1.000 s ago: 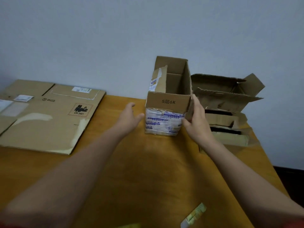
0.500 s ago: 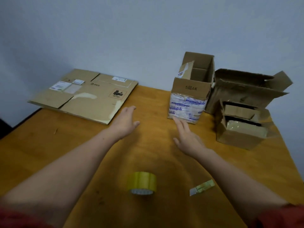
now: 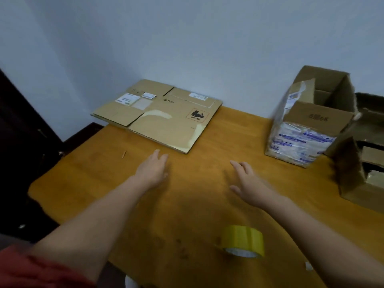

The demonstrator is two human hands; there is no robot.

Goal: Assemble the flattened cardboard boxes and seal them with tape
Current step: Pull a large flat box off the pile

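Note:
A flattened cardboard box (image 3: 160, 115) with labels and a black hazard mark lies at the table's far left, against the wall. An assembled tall box (image 3: 309, 125) with its top flaps open and printed tape round its base stands at the right. My left hand (image 3: 152, 170) reaches over the table with straight fingers, just short of the flat box. Beside it, my right hand (image 3: 246, 182) is stretched out flat, holding nothing. A yellow tape roll (image 3: 242, 241) lies near the front edge, below my right forearm.
The wooden table (image 3: 197, 204) ends at a dark drop on the left. More opened cardboard boxes (image 3: 361, 173) crowd the far right edge. A small wood chip (image 3: 124, 154) lies at the left. A white scrap (image 3: 309, 266) sits by the tape roll.
My right hand let go of the tall box and both hands drew back and swung left. The view turned left, bringing the flat box toward the centre.

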